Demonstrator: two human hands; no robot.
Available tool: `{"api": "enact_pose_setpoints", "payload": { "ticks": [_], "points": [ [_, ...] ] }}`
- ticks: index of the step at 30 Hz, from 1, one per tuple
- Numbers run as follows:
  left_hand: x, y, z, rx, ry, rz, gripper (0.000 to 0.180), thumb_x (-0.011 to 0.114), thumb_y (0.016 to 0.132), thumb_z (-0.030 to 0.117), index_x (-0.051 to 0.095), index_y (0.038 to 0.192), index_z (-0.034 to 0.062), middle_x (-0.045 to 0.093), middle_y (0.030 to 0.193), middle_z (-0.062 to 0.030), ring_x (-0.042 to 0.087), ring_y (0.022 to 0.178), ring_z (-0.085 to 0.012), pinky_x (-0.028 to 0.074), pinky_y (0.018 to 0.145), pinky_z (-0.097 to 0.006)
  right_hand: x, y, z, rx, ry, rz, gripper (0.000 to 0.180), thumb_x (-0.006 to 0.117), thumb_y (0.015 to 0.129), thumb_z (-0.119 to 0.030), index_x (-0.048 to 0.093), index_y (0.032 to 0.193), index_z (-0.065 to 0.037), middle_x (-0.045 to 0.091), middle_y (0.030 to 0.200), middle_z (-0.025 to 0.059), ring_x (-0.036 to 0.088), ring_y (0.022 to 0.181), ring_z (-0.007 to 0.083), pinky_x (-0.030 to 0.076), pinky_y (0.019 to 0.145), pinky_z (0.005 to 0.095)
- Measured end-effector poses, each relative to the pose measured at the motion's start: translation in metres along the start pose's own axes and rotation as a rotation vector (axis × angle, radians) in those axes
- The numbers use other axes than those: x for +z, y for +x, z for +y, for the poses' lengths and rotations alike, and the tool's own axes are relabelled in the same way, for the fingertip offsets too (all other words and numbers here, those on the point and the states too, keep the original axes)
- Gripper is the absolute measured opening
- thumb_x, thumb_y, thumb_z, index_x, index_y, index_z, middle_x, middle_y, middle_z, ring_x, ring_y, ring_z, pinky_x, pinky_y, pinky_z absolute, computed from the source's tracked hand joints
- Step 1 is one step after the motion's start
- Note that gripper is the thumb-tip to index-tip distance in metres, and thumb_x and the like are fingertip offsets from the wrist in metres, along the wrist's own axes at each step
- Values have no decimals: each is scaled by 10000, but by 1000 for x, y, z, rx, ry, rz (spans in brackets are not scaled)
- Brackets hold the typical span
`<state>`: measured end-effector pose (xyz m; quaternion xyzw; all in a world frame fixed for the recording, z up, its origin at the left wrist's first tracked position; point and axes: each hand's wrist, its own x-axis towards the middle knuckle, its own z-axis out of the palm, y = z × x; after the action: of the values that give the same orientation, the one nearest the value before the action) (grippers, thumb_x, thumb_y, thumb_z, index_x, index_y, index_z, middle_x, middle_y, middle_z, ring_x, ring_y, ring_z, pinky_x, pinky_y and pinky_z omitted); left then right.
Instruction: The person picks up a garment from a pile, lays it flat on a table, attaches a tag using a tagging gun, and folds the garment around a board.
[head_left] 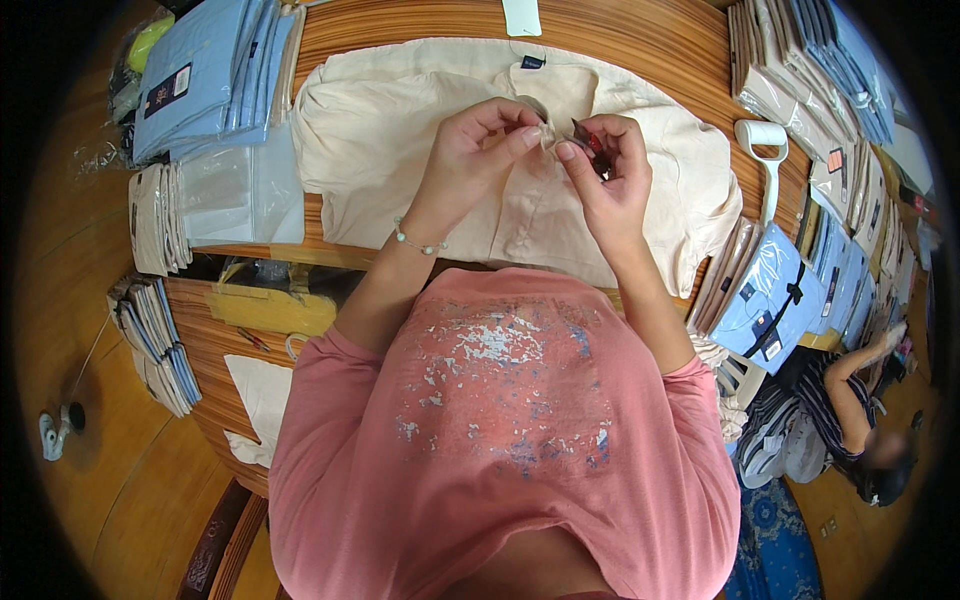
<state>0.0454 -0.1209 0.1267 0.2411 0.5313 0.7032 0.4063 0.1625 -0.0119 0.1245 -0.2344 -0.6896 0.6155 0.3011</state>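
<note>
A cream shirt (390,130) lies spread on the wood-grain table in front of me, its collar end at the far side. From the navy label at its neck a pale hang tag (521,17) hangs over the table on a string. My left hand (482,150) is closed, thumb and fingers pinching a bit of the shirt's front near the collar. In my right hand (615,175) are small dark thread snips (597,155) with a red part, their pointed end close to the pinched cloth. The right fingers partly cover the snips.
Bagged blue shirts (190,90) are stacked at the far left, clear plastic bags (245,195) nearer. On the right stand more folded shirt stacks (790,90) and a white lint roller (765,150). Another person (850,420) is at the lower right. A yellow box (275,305) sits below the table edge.
</note>
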Motion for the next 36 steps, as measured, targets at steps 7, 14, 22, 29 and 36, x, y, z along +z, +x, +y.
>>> {"api": "enact_pose_setpoints", "payload": {
  "ticks": [7,14,22,29,36],
  "points": [
    [4,0,-2,54,163,-2,113,601,832,22,598,944,1,597,886,1,539,830,-64,433,763,-203,6,5,-10,133,145,-61,162,663,800,-54,550,910,-17,493,674,-27,389,573,19,296,500,166],
    [13,-2,-3,156,383,139,78,670,762,64,646,828,30,637,839,-19,541,789,-116,445,738,-254,-1,9,-7,395,370,-2,70,551,881,-89,564,897,-23,453,645,-38,360,533,34,285,476,190],
    [14,-1,-1,313,622,193,78,692,727,99,654,794,81,663,787,5,543,761,-169,418,742,-300,-10,2,-5,-4,-231,-71,187,575,855,-147,523,976,-14,592,763,94,570,641,178,456,591,284],
    [13,0,-1,361,710,174,67,691,733,119,656,782,90,660,779,9,539,747,-175,393,748,-315,-13,3,-15,-11,-409,-144,157,619,814,-161,577,897,-35,642,720,116,643,614,219,481,533,301],
    [12,-2,2,321,770,122,89,694,746,75,659,828,62,626,828,-15,549,825,-141,443,762,-266,-14,3,-17,-28,-480,-119,126,634,804,-148,594,863,-44,636,684,95,621,563,189,470,509,279]
  ]
}}
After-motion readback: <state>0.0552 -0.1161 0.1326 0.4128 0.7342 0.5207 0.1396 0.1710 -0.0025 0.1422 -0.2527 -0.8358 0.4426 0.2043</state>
